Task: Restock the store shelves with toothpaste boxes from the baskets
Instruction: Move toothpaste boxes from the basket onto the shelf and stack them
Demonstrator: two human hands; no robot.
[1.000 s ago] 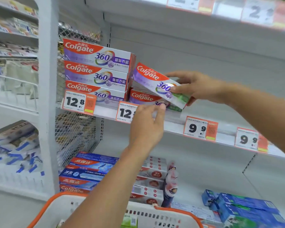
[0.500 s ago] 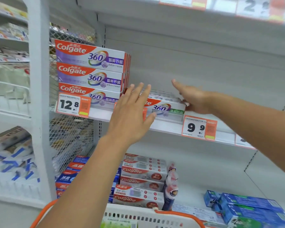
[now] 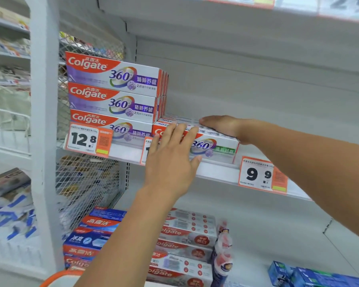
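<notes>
A Colgate 360 toothpaste box with a green end (image 3: 216, 148) lies flat at the front of the white middle shelf (image 3: 214, 170). My left hand (image 3: 172, 158) presses its straight fingers against the box's front face. My right hand (image 3: 222, 126) lies flat on the top of the box. To the left stands a stack of three purple Colgate 360 boxes (image 3: 112, 94). Only the orange rim of the basket (image 3: 58, 276) shows at the bottom edge.
Price tags 12.8 (image 3: 89, 140) and 9.9 (image 3: 261, 175) hang on the shelf edge. The lower shelf holds red-white Colgate boxes (image 3: 184, 245), blue boxes (image 3: 89, 239) and blue packs (image 3: 319, 276) at right. A white post (image 3: 44, 121) and wire mesh (image 3: 85, 183) stand at left.
The right hand set the tilted green-ended box down flat on the shelf and released its grip. Both hands now lie flat against it, the left having opened and moved up to its front.
</notes>
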